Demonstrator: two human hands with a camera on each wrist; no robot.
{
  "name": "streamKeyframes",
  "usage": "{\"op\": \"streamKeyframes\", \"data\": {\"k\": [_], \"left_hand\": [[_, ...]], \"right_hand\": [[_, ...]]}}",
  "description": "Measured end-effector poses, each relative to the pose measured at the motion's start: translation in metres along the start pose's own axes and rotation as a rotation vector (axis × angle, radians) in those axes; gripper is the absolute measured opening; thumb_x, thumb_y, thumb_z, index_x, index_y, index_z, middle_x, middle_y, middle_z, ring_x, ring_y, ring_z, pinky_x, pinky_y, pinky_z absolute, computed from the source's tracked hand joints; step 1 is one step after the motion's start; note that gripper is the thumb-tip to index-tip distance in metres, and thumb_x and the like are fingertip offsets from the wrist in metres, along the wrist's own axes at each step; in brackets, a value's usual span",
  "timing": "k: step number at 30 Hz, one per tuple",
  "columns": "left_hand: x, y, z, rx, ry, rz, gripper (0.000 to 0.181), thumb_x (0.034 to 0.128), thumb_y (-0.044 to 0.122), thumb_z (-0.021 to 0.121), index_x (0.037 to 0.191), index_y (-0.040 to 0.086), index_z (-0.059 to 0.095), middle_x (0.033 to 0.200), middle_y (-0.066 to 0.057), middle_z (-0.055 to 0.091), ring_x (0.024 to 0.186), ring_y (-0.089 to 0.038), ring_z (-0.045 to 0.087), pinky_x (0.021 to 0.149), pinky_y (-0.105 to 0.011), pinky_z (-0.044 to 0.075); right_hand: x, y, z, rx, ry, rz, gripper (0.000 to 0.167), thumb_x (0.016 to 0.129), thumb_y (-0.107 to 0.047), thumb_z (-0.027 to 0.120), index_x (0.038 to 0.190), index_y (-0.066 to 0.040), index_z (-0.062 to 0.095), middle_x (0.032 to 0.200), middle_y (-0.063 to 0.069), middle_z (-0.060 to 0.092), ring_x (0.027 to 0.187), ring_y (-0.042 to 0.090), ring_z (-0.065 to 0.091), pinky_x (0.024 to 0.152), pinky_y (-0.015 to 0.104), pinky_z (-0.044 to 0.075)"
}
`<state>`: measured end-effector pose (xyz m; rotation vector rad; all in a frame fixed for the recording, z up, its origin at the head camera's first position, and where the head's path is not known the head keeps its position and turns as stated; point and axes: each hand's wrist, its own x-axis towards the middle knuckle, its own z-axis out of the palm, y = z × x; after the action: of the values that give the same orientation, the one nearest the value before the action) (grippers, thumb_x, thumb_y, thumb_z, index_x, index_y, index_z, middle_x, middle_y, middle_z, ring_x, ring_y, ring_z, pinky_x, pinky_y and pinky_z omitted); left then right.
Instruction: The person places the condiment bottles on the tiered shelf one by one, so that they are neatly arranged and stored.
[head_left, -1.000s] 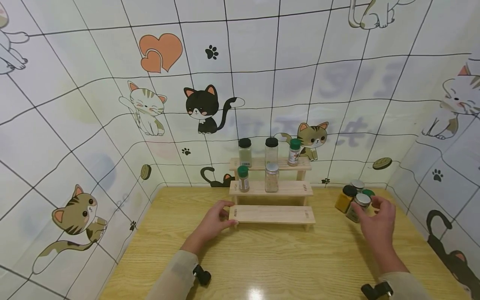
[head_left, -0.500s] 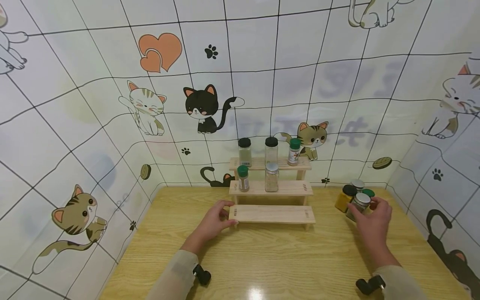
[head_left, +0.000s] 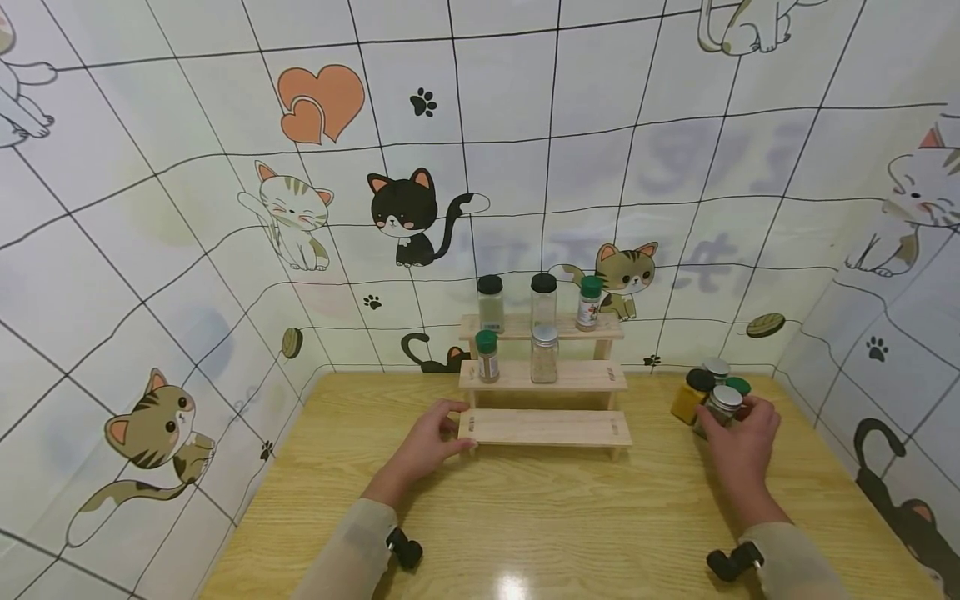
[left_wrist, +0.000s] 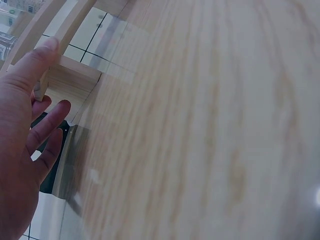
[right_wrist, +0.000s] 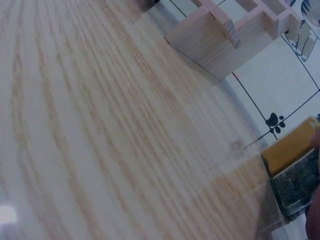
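At the left end of a three-tier wooden spice rack (head_left: 543,427), my left hand (head_left: 426,443) grips the lowest shelf, thumb at the front edge; the left wrist view shows that thumb (left_wrist: 32,67) against the wood. On the right of the table, my right hand (head_left: 745,446) holds a silver-lidded spice jar (head_left: 724,400) between thumb and fingers. Its dark green contents show in the right wrist view, where the jar (right_wrist: 299,181) stands beside a yellow spice jar (right_wrist: 290,150). Most of the right hand is out of that wrist view.
Close behind the held jar are a black-lidded yellow jar (head_left: 692,398), a green lid (head_left: 738,386) and another silver lid (head_left: 716,367). The middle shelf bears a green-capped bottle (head_left: 487,360) and a silver-lidded jar (head_left: 544,357); several bottles stand on the top shelf (head_left: 517,327). A cat-patterned wall covering (head_left: 510,183) hangs behind.
My right hand has moved slightly left and closed in around the silver-lidded jar. The left hand stays on the rack's lowest shelf.
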<state>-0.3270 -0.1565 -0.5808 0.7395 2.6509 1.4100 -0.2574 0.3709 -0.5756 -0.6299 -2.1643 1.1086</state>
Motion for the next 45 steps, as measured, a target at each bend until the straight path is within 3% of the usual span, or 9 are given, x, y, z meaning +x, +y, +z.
{"op": "streamKeyframes", "data": {"k": [10,17,29,36,45], "left_hand": [[0.000,0.005,0.000,-0.004,-0.014,-0.014,0.065,0.0960,0.031,0.091,0.151,0.016,0.061,0.142,-0.005,0.060,0.110,-0.016,0.071,0.090,-0.035,0.058],[0.000,0.002,0.000,0.001,0.000,-0.016,0.064,0.0965,0.031,0.091,0.151,0.016,0.061,0.143,-0.003,0.061,0.110,-0.016,0.071,0.091,-0.035,0.058],[-0.001,0.002,0.001,0.000,0.005,-0.009,0.064,0.0960,0.029,0.091,0.150,0.017,0.061,0.142,-0.003,0.061,0.110,-0.017,0.070,0.090,-0.035,0.058],[0.000,0.000,0.001,-0.001,0.005,0.002,0.063,0.0961,0.029,0.091,0.150,0.015,0.061,0.142,-0.003,0.061,0.109,-0.017,0.070,0.090,-0.035,0.059],[0.000,0.000,0.000,-0.008,-0.002,0.000,0.063,0.0964,0.031,0.091,0.150,0.017,0.061,0.142,-0.002,0.061,0.110,-0.016,0.070,0.093,-0.037,0.058]], "right_hand": [[-0.002,0.003,-0.001,-0.009,-0.002,-0.034,0.066,0.097,-0.018,0.083,0.147,0.001,0.045,0.133,0.023,0.045,0.118,0.032,0.046,0.094,0.040,0.038],[-0.009,-0.005,-0.003,0.006,0.015,-0.110,0.062,0.094,-0.013,0.085,0.143,0.002,0.050,0.131,0.021,0.046,0.113,0.026,0.045,0.092,0.032,0.036],[-0.015,-0.039,-0.003,0.144,-0.010,-0.263,0.058,0.088,-0.003,0.085,0.139,0.003,0.058,0.118,0.005,0.046,0.105,0.011,0.041,0.083,0.022,0.036],[-0.017,-0.064,-0.001,0.162,-0.061,-0.344,0.058,0.090,-0.003,0.086,0.139,0.004,0.057,0.126,0.014,0.049,0.105,0.007,0.044,0.082,0.015,0.039],[-0.014,-0.098,0.006,0.213,-0.125,-0.406,0.055,0.093,-0.007,0.086,0.141,0.000,0.059,0.129,0.014,0.050,0.104,0.008,0.049,0.084,0.016,0.042]]}}
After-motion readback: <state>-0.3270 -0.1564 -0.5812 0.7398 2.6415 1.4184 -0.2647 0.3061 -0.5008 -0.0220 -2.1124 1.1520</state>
